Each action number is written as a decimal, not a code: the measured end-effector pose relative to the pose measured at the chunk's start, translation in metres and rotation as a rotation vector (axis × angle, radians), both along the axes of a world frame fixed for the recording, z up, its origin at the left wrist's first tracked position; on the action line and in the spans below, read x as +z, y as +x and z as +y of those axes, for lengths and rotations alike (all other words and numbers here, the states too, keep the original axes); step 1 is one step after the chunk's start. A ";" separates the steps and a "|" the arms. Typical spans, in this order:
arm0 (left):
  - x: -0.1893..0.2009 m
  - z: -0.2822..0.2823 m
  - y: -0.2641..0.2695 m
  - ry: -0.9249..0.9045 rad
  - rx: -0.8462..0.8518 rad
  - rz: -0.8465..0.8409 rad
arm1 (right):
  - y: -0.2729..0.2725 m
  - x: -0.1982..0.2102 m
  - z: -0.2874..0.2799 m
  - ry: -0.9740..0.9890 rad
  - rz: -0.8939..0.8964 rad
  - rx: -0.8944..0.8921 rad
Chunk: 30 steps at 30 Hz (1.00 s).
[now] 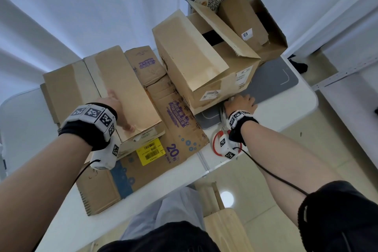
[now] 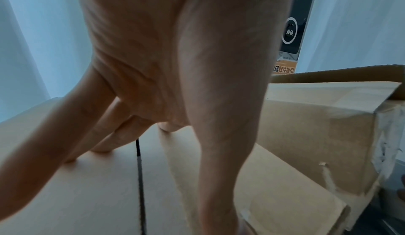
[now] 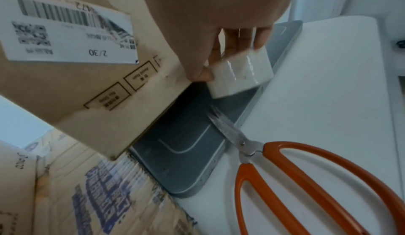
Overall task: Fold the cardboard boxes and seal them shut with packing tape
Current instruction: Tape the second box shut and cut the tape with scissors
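A brown cardboard box [image 1: 131,92] lies at the left of the table. My left hand [image 1: 116,106] presses flat on its top flaps. In the left wrist view the spread fingers [image 2: 105,134] rest beside the dark seam [image 2: 139,169] between the flaps. My right hand [image 1: 242,102] grips a roll of packing tape [image 3: 238,77] at the foot of a bigger box [image 1: 196,63], which stands with its flaps open. The thumb and fingers [image 3: 236,48] curl round the roll, just above a grey pad [image 3: 186,152].
Orange-handled scissors [image 3: 285,169] lie on the white table [image 1: 286,112] under my right wrist. Flattened printed cardboard [image 1: 176,120] with a yellow label [image 1: 150,151] lies between the boxes. More open boxes [image 1: 255,22] stand at the back right. A wooden chair [image 1: 225,227] stands below the table edge.
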<state>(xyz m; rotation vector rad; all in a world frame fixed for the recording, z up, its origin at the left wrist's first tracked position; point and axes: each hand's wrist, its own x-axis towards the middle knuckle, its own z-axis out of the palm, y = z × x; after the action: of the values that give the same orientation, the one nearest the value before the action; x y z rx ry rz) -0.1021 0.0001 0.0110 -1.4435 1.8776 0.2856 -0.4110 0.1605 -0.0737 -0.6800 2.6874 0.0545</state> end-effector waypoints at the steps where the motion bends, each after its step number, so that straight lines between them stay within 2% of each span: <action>1: -0.001 -0.001 0.000 0.001 -0.010 -0.005 | 0.000 0.002 0.001 -0.018 0.006 -0.006; 7: -0.004 -0.002 0.001 0.011 -0.019 -0.006 | -0.002 0.022 0.004 -0.178 -0.043 -0.089; 12: -0.002 -0.001 0.004 0.012 0.003 0.035 | 0.015 0.045 0.005 -0.232 -0.297 -0.153; 17: 0.003 0.006 0.011 -0.011 0.043 0.109 | 0.049 0.069 -0.002 -0.248 -0.511 -0.037; 23: 0.017 0.018 0.030 -0.042 -0.119 0.189 | 0.099 0.113 -0.031 -0.353 -0.828 0.031; 27: 0.026 0.021 0.048 -0.027 -0.192 0.213 | 0.138 0.143 -0.066 -0.576 -0.954 0.005; 30: 0.034 0.021 0.062 0.012 -0.163 0.302 | 0.169 0.156 -0.095 -0.744 -1.125 -0.046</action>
<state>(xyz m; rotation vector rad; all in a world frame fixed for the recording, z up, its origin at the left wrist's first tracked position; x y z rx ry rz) -0.0396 0.0207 0.0447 -1.2846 2.2179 0.4550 -0.2425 0.0658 0.0822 -0.5690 1.5585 -1.0442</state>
